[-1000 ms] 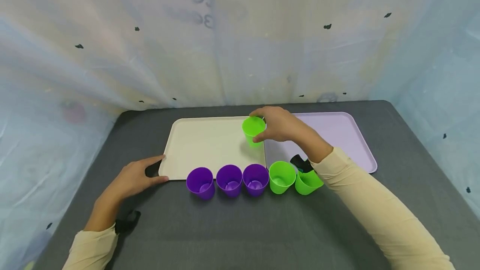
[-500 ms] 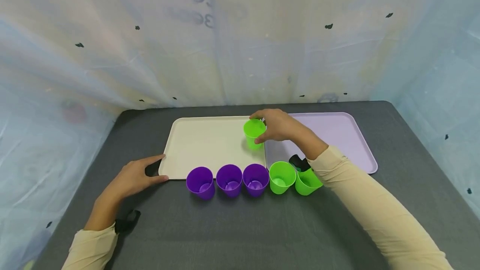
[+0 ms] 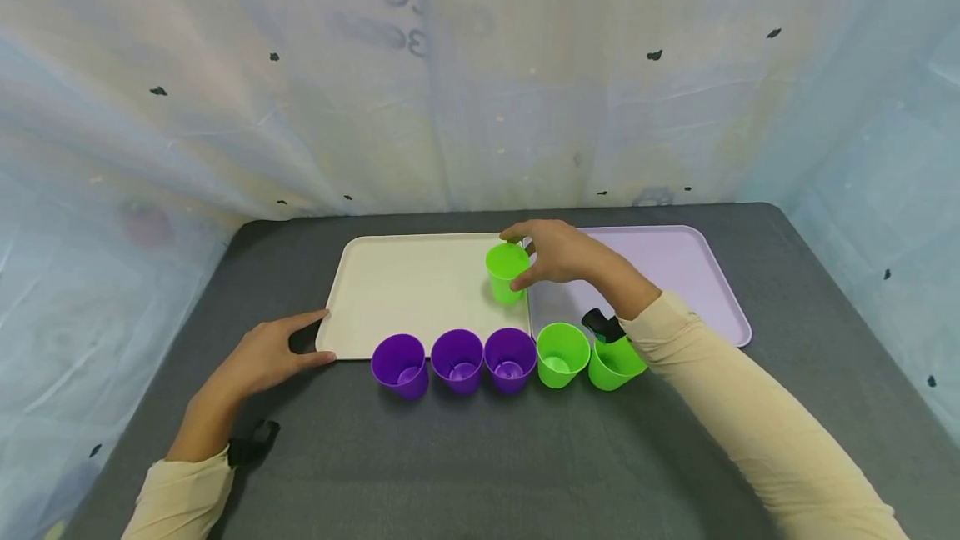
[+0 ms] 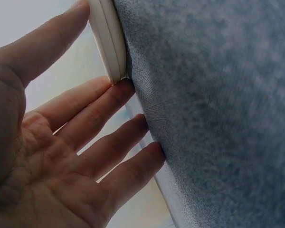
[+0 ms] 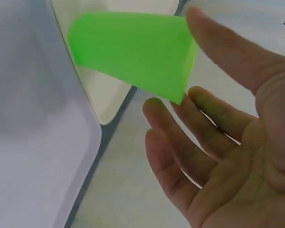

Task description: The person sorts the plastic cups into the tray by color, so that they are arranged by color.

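Note:
My right hand (image 3: 558, 250) pinches a bright green cup (image 3: 504, 273) at its rim, thumb on the near side and fingers on the far side. The cup stands upright over the right end of the cream tray (image 3: 412, 282). In the right wrist view, the thumb and fingertips meet the rim of the green cup (image 5: 133, 52). My left hand (image 3: 262, 357) rests at the cream tray's left edge with thumb and fingers spread. In the left wrist view, its fairly straight fingers touch the tray's corner (image 4: 107, 42) and the grey cloth.
A lilac tray (image 3: 675, 265) lies against the cream one on the right. Along the trays' front edge stand three purple cups, the middle one (image 3: 457, 361) among them, then a green cup (image 3: 562, 355) and another green cup (image 3: 615, 365) partly behind the right wrist strap.
The right hand and its green cup have come slightly down and toward the near side, lower over the cream tray. The left hand keeps its place.

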Demonstrator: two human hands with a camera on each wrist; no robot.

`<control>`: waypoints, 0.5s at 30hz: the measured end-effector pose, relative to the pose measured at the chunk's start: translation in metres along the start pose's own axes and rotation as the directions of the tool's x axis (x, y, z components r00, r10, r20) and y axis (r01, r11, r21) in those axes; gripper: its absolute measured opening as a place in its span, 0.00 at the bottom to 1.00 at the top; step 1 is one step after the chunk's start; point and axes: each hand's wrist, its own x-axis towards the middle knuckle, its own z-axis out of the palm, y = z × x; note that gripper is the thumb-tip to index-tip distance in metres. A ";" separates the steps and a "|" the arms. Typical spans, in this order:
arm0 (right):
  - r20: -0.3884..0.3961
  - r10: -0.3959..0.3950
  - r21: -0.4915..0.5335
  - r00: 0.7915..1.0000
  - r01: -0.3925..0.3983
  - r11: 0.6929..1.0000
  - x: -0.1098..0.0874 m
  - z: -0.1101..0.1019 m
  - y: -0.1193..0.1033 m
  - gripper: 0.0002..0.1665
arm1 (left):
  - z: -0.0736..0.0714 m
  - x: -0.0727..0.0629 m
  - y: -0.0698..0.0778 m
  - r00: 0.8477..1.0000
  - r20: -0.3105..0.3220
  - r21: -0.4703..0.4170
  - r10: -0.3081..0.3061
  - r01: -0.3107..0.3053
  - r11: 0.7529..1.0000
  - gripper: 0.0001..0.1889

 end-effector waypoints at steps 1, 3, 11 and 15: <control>-0.004 -0.014 0.015 1.000 0.014 1.000 -0.003 -0.003 0.002 0.47 | 0.000 0.001 0.000 1.000 -0.002 0.000 0.002 -0.002 1.000 0.46; -0.016 -0.035 0.039 0.999 0.035 0.999 -0.011 -0.010 0.005 0.47 | 0.001 0.002 0.001 1.000 -0.004 -0.003 0.012 -0.012 1.000 0.45; -0.081 -0.078 0.066 0.994 0.083 0.994 -0.069 -0.030 0.018 0.44 | 0.002 0.003 0.002 1.000 0.005 -0.013 0.018 -0.017 1.000 0.45; -0.143 -0.122 0.072 0.982 0.133 0.988 -0.101 -0.021 0.029 0.43 | 0.000 0.000 -0.001 1.000 0.005 -0.011 0.004 -0.004 1.000 0.45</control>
